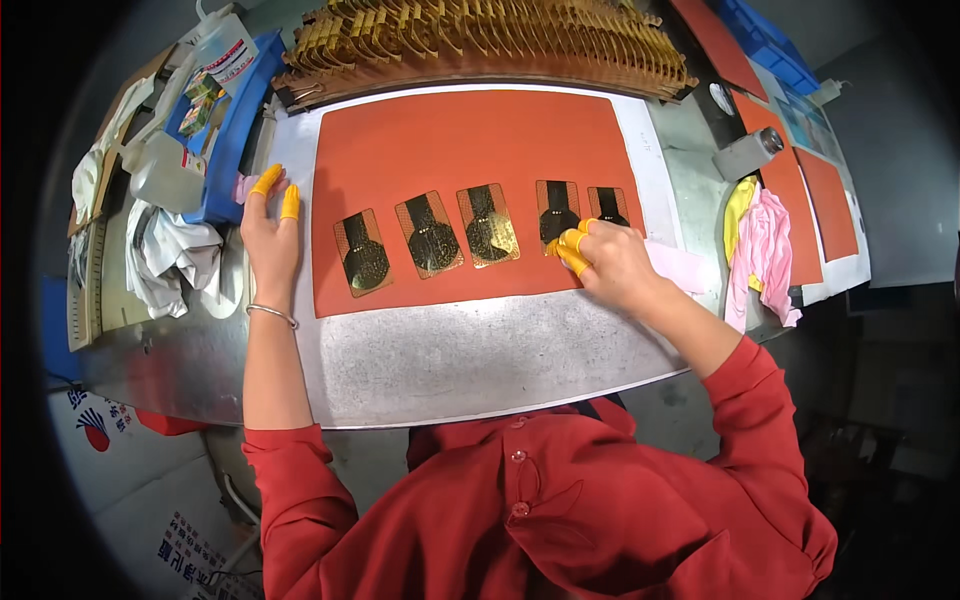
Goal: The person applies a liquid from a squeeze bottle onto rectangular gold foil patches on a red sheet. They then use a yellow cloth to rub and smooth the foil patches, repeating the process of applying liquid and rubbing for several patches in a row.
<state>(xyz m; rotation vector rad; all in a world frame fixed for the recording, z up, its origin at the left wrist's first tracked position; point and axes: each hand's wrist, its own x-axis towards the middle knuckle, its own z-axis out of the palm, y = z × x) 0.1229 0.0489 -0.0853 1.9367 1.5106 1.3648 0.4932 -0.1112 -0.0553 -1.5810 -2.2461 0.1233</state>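
Several thin black-and-gold patterned plates lie in a row on an orange-red mat (pixel 470 130); among them are a leftmost plate (pixel 360 255), a middle plate (pixel 488 225) and a fourth plate (pixel 557 205). The rightmost plate (pixel 607 202) is partly covered by my right hand (pixel 615 260). Yellow finger cots cover that hand's fingertips, which are bent together at the fourth plate's lower right edge; anything between them is hidden. Left of the mat, my left hand (pixel 272 225) rests with two yellow-capped fingers stretched out and apart, close to a bit of pink cloth (pixel 243 188).
Across the back stands a long rack (pixel 480 45) packed with upright gold pieces. A blue tray (pixel 235 130) with bottles and white cloths (pixel 170 255) are on the left. At the right are a grey bottle (pixel 748 154), pink and yellow cloths (pixel 765 240) and more orange-red sheets (pixel 825 205).
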